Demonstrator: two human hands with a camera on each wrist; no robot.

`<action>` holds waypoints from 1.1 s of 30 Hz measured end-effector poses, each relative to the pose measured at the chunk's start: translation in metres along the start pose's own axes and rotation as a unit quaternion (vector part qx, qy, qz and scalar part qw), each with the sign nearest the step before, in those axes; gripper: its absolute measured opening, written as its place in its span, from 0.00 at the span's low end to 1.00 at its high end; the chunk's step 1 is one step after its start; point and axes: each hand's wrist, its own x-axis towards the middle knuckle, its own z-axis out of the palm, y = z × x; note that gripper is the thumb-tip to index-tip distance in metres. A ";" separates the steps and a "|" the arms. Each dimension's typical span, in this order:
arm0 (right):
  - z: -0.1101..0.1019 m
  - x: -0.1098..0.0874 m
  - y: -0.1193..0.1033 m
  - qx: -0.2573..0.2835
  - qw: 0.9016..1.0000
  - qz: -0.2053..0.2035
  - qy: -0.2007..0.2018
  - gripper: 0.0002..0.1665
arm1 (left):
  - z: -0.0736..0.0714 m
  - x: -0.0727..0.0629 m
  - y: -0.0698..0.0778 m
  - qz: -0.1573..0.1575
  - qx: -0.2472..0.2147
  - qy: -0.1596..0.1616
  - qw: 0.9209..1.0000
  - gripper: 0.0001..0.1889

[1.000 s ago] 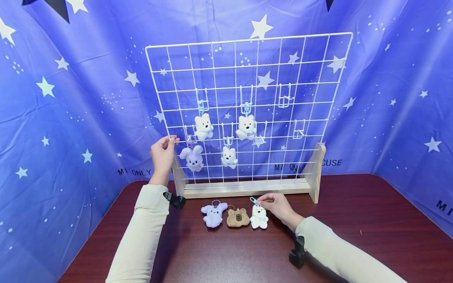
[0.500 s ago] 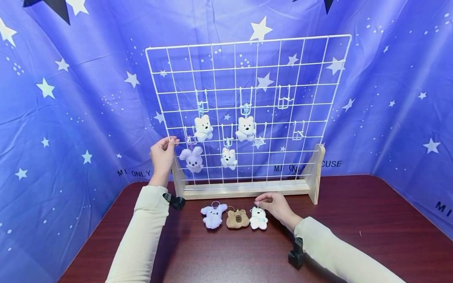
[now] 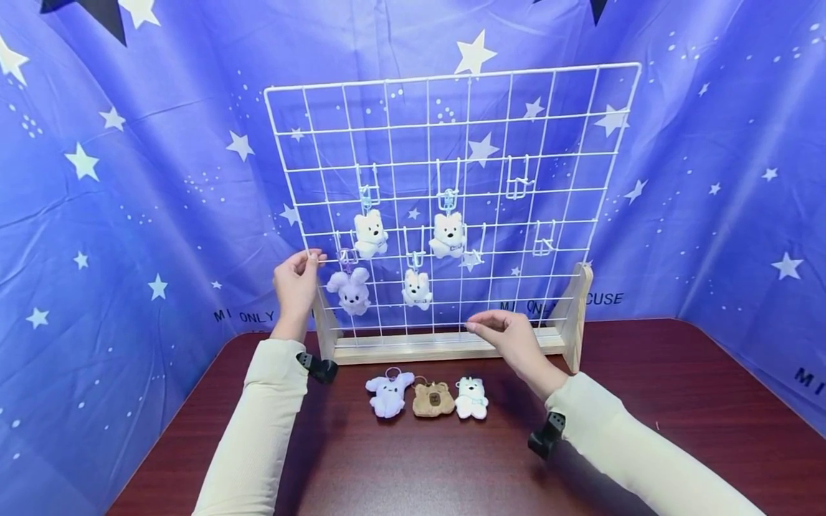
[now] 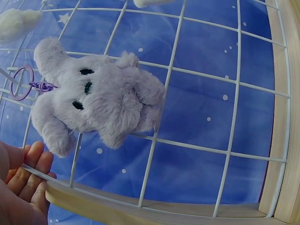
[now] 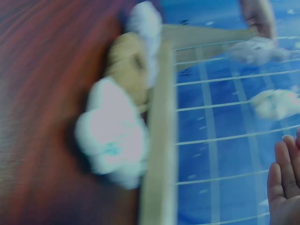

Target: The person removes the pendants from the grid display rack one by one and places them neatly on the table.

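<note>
My left hand pinches the left edge wire of a white wire grid rack, beside a hanging lilac plush keychain. Raised over the rack's wooden base, my right hand holds nothing; its fingers look nearly straight in the right wrist view. Below it on the table lies a white bear plush keychain. A brown bear plush keychain and a lilac plush keychain lie in a row to its left.
White plush keychains hang from the grid at upper left, upper middle and lower middle. Bare wire hooks sit at upper right and lower right. A starry blue curtain surrounds the dark red table.
My right hand has let go of the white bear keychain's clasp and risen toward the grid. The keychain lies flat on the table. The left hand stays at the rack's edge.
</note>
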 end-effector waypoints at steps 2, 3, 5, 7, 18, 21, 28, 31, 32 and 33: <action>-0.004 0.002 -0.013 -0.013 1.000 -0.013 0.005 0.13 | 0.000 0.000 0.000 -0.002 0.001 0.000 1.000 0.12; -0.006 0.002 -0.020 -0.019 1.000 -0.020 0.007 0.13 | -0.001 0.000 0.000 -0.002 0.001 0.000 1.000 0.12; -0.010 0.003 -0.033 -0.032 0.999 -0.032 0.011 0.13 | -0.001 0.000 0.000 -0.002 0.002 0.001 1.000 0.12; -0.014 0.004 -0.047 -0.043 0.998 -0.042 0.017 0.13 | -0.001 0.000 -0.001 -0.001 0.001 0.001 1.000 0.12; -0.028 0.023 -0.108 -0.017 0.996 -0.060 0.067 0.16 | -0.001 0.000 -0.002 0.007 -0.004 0.000 1.000 0.12; -0.028 0.032 -0.120 -0.006 0.994 -0.063 0.084 0.16 | 0.000 0.000 -0.001 0.009 -0.003 -0.002 1.000 0.12; -0.024 0.057 -0.134 -0.004 0.990 -0.063 0.126 0.16 | -0.001 0.000 -0.001 0.008 0.010 0.001 1.000 0.12; -0.023 0.067 -0.135 -0.020 0.988 -0.063 0.138 0.15 | -0.001 0.001 -0.002 0.006 0.009 0.000 1.000 0.12; -0.022 0.070 -0.135 -0.028 0.988 -0.064 0.140 0.15 | -0.001 0.001 -0.002 0.006 0.009 0.001 1.000 0.12; -0.022 0.073 -0.134 -0.034 0.987 -0.067 0.142 0.15 | 0.000 0.001 -0.002 0.005 0.007 0.001 1.000 0.12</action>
